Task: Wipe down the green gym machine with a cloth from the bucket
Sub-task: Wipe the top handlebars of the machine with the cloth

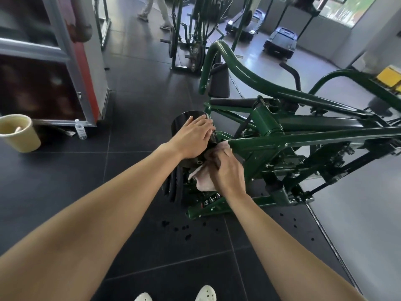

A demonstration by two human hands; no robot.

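The green gym machine (303, 135) stretches from the centre to the right, with a black roller pad (184, 127) at its near end. My left hand (193, 135) rests flat on top of that pad, fingers straight. Just below and to the right, my right hand (227, 172) grips a crumpled pale pink cloth (204, 181) and presses it against the green frame beside the pad. The cream bucket (19, 133) stands on the floor at the far left, something pale inside it.
A water bottle (81, 129) stands by a metal-framed cabinet (65, 61) at left. Black weight plates (173, 187) hang under the pad. More green machines (191, 40) and treadmills (280, 42) stand behind. A person's legs (154, 11) are at the top. Dark floor tiles lie between me and the bucket.
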